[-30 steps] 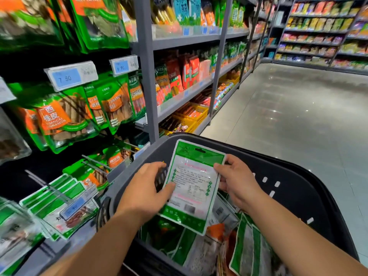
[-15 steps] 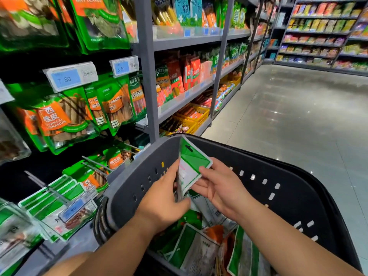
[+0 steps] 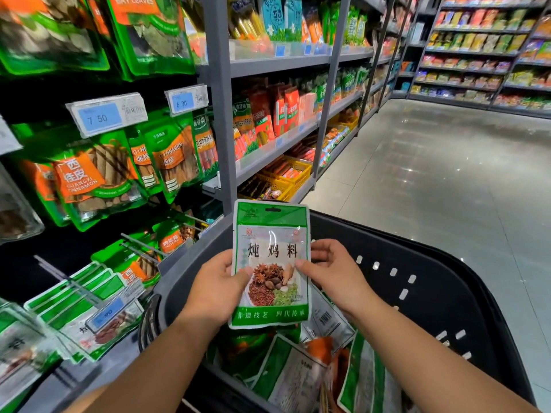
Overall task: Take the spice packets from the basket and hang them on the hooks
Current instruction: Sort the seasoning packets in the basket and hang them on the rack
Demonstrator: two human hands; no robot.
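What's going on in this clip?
A person is restocking a shop aisle. The left hand grips the left edge and the right hand pinches the right edge of one green spice packet, held upright with its front to the camera above a dark basket. More packets lie in the basket. The wire hooks on the display to the left carry similar packets; this one is not yet hung.

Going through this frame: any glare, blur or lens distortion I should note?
Head view: light glints off the clear window of the packet, though its print is readable. Head view: ceiling lights show as bright spots on the glossy floor. Head view: the wide lens tilts and bows the shelf post, the hanging packets at the left edge are smeared, and the far shelves look soft.
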